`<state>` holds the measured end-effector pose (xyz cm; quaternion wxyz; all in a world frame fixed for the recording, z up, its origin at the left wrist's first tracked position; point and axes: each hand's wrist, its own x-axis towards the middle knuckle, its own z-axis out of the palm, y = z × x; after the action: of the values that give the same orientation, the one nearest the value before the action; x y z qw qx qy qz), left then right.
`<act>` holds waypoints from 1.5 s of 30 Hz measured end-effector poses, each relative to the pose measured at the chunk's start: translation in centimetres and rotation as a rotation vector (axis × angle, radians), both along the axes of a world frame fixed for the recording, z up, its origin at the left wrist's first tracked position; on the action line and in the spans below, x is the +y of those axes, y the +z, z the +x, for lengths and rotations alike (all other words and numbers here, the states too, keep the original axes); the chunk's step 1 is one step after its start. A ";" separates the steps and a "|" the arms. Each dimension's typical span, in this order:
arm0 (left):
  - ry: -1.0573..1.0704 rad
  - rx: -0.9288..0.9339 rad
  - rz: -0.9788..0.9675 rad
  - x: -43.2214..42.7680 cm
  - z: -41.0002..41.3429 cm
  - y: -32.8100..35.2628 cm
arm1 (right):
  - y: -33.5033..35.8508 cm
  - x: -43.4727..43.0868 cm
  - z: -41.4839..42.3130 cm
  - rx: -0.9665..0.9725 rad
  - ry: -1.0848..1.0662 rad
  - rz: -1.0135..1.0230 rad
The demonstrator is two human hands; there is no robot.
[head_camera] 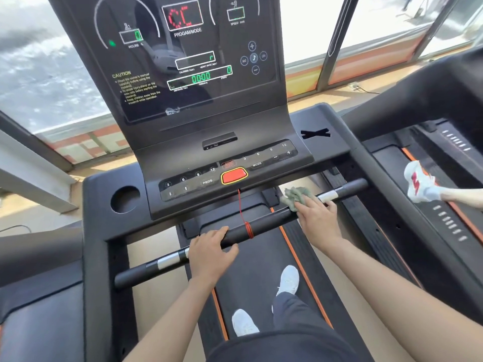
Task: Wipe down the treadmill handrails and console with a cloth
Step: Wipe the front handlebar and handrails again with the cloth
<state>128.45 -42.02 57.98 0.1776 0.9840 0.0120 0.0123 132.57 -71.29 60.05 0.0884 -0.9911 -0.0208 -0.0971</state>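
The left hand (211, 254) grips the black front handrail (269, 220), its fingers (217, 235) curled over the top of the bar and the thumb tucked beneath. The right hand (317, 218) lies on the same bar farther along. Its fingers (326, 206) are fairly straight and laid across the rail, pressing down a crumpled green cloth (295, 195). The cloth bunches out just beyond those fingertips, on the rail and toward the console (188, 61). A red cord (247, 228) is wound round the bar between the two sets of fingers and runs up to the panel beneath the red button (234, 175). A silver band (167, 259) sits just outside the left fingers, and another (328, 195) just past the right ones. Below both hands lies the treadmill belt (261, 257), where the person's white shoes (288, 280) stand. A round cup holder (125, 199) sits well to the left of the left fingers.
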 end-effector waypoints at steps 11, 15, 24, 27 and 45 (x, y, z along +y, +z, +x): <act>-0.017 -0.021 -0.013 0.1 -0.1 -0.3 | -1.4 4.1 -2.6 0.014 0.312 0.085; -0.051 -0.013 -0.007 0.4 -0.2 -0.5 | 0.0 -0.5 -1.6 -0.017 0.233 0.044; -0.188 0.003 -0.026 1.7 -0.7 -0.6 | -1.2 9.3 -4.3 0.019 0.032 0.326; -0.242 0.035 -0.128 2.6 -0.8 -0.4 | -0.9 11.7 -5.6 0.055 0.099 0.394; 0.078 0.130 -0.864 5.9 -8.2 6.3 | 4.9 15.7 -6.8 0.717 0.424 0.941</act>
<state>120.29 -36.11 64.29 0.5712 0.8168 0.0643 -0.0494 125.73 -55.59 64.96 0.5341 -0.7913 -0.1412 0.2620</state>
